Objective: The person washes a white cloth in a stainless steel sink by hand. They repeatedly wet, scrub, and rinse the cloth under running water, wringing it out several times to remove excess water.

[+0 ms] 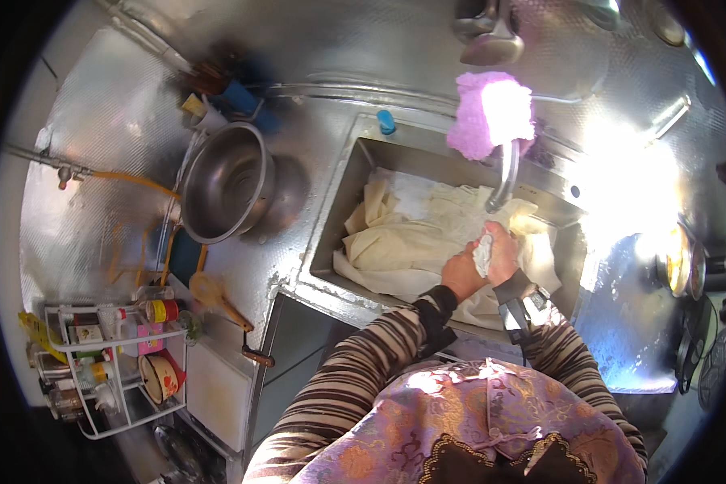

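Note:
Over the steel sink (328,245), my left hand (461,275) and my right hand (501,251) are closed together on a bunched white cloth (483,255). Only a small wad of it shows between them. Beneath and around my hands, cream-coloured cloth (399,239) lies in loose folds across the basin. A paler white piece (412,192) lies towards its far left. The curved spout of the tap (508,178) ends just beyond my right hand. Whether water runs from it I cannot tell.
A pink cloth (469,118) hangs over the tap. Left of the sink, a steel basin (224,187) rests tilted on the counter. A blue object (385,122) sits on the sink's back rim. Farther left stands a white rack (121,345) of jars. Ladles (490,48) hang at the back; sunlight glares at right.

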{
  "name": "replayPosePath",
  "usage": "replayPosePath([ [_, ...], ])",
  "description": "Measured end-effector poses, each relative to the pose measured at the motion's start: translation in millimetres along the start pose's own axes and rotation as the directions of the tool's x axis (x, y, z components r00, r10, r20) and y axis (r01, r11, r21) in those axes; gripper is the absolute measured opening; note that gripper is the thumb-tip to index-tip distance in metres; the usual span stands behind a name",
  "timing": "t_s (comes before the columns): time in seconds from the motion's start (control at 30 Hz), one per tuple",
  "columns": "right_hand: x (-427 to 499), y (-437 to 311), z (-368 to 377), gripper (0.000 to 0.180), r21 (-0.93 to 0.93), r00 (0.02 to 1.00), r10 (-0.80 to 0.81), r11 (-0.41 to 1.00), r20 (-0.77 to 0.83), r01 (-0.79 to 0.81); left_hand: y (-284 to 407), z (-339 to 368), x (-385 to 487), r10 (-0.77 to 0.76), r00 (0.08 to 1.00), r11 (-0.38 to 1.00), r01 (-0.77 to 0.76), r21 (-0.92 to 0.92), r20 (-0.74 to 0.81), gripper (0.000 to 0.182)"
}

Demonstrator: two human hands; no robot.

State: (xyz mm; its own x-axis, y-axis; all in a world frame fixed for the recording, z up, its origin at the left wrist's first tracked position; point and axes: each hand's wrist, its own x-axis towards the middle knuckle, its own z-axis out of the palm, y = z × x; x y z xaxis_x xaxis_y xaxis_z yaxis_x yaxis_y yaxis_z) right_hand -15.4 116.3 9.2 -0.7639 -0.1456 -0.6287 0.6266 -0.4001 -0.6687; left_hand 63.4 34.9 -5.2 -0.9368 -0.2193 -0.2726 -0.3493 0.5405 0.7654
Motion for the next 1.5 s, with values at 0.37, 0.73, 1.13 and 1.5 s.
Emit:
replayPosePath([
  [0.37, -70, -101, -1, 0.05, -0.246, 0.432, 0.248, 0.967, 0.867, -0.062, 45, -52, -45, 0.462, 0.607, 0.27, 0.598, -0.754, 0.647, 0.05],
  [0.73, -116, -79, 7, 0.011, -0.416, 0.798, -0.005, 0.851, 0.603, 0.32, 48, -46, -54, 0.253, 0.75, 0.546, 0.41, -0.73, 0.611, 0.037],
  [1.13, -132, -22, 38, 0.007, -0.307, 0.911, -0.352, 0.861, 0.215, 0.405, 20, -53, -62, 0.315, 0.923, 0.882, -0.199, -0.427, 0.221, 0.051],
  [1.5, -166, -11, 57, 0.033, -0.047, 0.709, -0.628, 0.737, 0.32, 0.674, 3, -103, -39, 0.535, 0.842, 0.845, -0.533, -0.05, 0.062, 0.07],
])
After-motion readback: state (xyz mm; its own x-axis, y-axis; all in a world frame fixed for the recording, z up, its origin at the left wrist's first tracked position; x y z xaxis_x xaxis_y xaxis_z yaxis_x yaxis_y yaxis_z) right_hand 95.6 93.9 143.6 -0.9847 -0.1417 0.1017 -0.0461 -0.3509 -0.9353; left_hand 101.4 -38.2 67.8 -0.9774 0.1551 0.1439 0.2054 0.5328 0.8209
